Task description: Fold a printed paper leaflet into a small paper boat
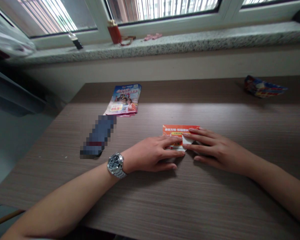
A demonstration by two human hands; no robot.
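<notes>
Smooth paper card [173, 134], wood-grained table [150, 206]

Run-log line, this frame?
left hand: fingers on orange card | right hand: fingers on its right side | flyers: stacked, back left | colorful item: back right

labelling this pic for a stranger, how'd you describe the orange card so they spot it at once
On the brown table below the windowsill, find the left hand and right hand. The small card lies flat under their fingers. It is orange with a white patch, unlike the bluish leaflet stack nearer the window.
</notes>
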